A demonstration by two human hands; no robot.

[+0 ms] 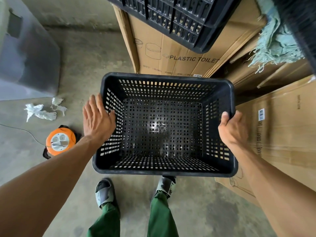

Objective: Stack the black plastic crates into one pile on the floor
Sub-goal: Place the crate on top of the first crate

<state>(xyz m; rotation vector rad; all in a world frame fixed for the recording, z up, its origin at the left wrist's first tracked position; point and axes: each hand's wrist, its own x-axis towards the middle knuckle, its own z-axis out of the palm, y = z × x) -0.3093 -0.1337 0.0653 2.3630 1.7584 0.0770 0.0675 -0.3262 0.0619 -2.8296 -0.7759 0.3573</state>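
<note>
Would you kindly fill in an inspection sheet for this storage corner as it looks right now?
Surface: bare concrete floor, stained.
Job's things: open black crate upright; second crate atop a cardboard box.
Clutter: crumpled paper, green cloth.
Grippers: left hand open, flat against the crate's left wall; right hand gripping the right rim.
Cables: orange cable reel with a thin wire trailing left.
Surroundings: stacked cartons right; grey cabinet left.

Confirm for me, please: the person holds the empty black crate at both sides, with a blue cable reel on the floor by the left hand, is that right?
Not quite: the cable reel is orange, not blue, as the head view shows. The rest holds: the black crate is empty, with the left hand and right hand at its sides.
</note>
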